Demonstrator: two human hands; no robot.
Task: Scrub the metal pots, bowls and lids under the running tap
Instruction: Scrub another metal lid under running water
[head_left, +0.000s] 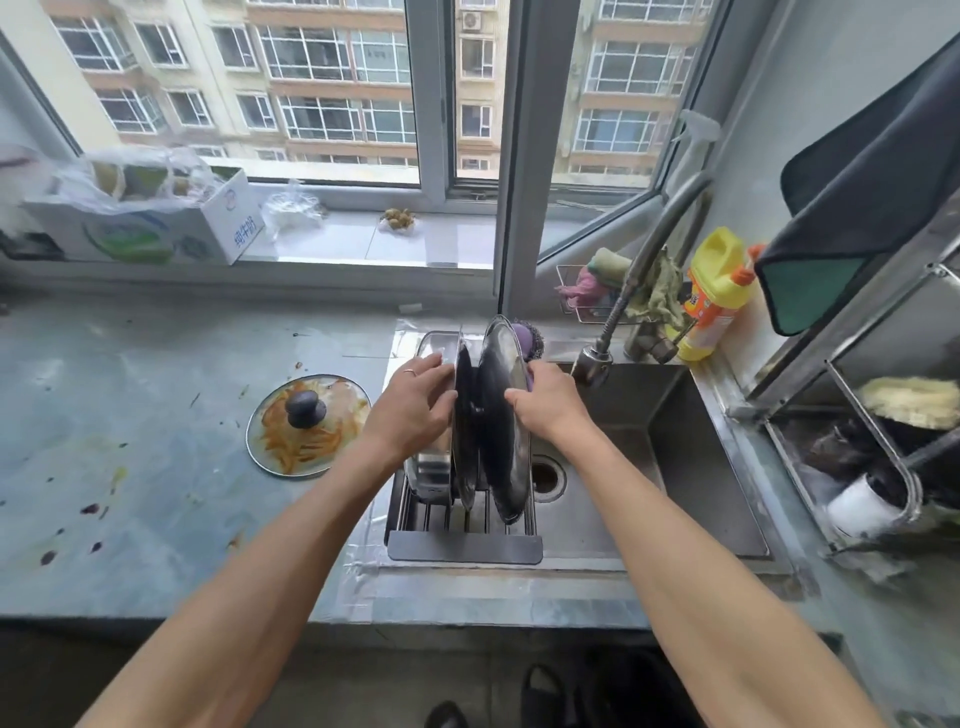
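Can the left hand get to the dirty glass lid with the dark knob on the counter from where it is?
Probably yes. The glass lid lies flat on the grey counter just beside the left hand, nothing between them. But that hand is holding upright metal lids in the drying rack, so it must release them first.

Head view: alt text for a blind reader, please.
A person stands at a kitchen sink, both hands on metal lids standing on edge in a drying rack over the sink's left side: left hand on the left lid, right hand on the right one. A dirty glass lid lies on the counter to the left; the tap hangs over the basin.
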